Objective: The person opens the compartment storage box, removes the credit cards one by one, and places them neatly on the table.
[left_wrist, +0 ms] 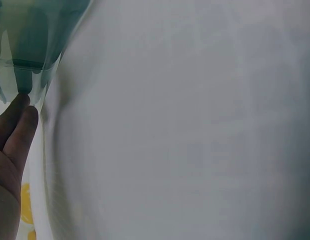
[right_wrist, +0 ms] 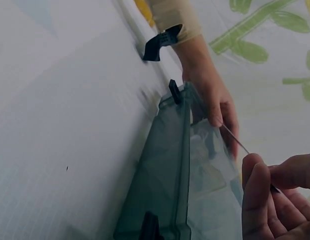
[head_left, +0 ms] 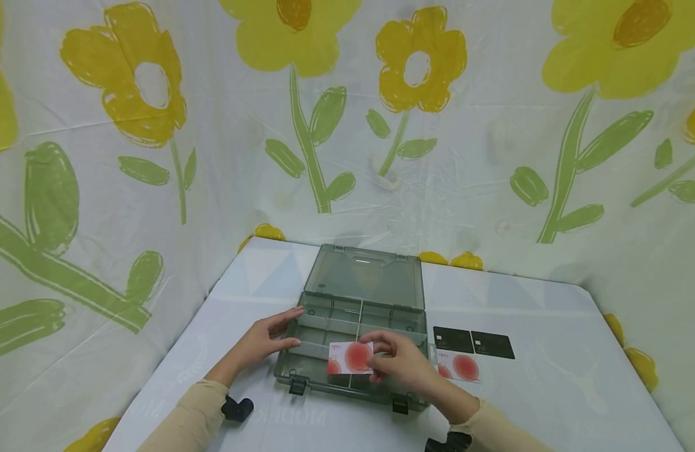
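A white card with red circles (head_left: 343, 359) is pinched between the thumb and fingers of my right hand (head_left: 400, 361), above the front compartments of a grey-green see-through plastic box (head_left: 375, 397). In the right wrist view the card (right_wrist: 235, 137) shows edge-on, as a thin line. My left hand (head_left: 262, 339) rests with fingers extended on the box's left side; the left wrist view has its fingertips (left_wrist: 30, 117) against the box wall. The box's lid (head_left: 370, 276) lies folded back behind it, and dividers split the inside.
Right of the box lie two black cards (head_left: 453, 339) side by side on the white table cloth (head_left: 550, 376). Another white card with red circles (head_left: 459, 366) lies just in front of them. A flower-patterned curtain (head_left: 471, 157) stands behind the table.
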A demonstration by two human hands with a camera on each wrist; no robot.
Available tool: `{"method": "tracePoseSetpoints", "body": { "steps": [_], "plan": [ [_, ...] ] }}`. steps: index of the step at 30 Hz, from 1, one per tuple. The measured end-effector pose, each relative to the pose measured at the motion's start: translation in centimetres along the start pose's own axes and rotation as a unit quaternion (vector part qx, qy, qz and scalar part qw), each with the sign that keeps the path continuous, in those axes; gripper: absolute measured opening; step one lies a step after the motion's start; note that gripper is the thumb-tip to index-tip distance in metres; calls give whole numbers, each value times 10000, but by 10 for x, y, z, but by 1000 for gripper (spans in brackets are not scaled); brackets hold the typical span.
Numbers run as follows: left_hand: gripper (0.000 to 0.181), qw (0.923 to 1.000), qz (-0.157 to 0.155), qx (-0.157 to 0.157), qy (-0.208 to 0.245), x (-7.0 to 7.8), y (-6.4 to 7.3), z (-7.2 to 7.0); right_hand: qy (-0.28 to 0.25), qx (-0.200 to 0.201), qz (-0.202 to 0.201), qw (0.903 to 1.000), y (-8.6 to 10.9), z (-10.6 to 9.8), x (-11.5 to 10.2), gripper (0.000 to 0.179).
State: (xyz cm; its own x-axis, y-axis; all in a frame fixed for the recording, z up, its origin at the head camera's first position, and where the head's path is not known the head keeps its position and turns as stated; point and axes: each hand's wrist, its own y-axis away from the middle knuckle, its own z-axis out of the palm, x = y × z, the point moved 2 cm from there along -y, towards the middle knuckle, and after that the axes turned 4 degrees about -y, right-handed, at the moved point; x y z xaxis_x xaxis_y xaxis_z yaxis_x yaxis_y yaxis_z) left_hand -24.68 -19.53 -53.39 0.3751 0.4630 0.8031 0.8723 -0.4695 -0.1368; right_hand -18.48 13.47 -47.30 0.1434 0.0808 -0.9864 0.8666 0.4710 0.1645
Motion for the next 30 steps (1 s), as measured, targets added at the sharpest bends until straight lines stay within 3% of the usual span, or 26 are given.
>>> {"method": "tracePoseSetpoints", "body": {
  "steps": [30],
  "plan": [
    [71, 9999, -92, -18, -70, 3, 1, 0, 734, 998, 288, 9919, 43, -66, 4, 40]
  ]
}}
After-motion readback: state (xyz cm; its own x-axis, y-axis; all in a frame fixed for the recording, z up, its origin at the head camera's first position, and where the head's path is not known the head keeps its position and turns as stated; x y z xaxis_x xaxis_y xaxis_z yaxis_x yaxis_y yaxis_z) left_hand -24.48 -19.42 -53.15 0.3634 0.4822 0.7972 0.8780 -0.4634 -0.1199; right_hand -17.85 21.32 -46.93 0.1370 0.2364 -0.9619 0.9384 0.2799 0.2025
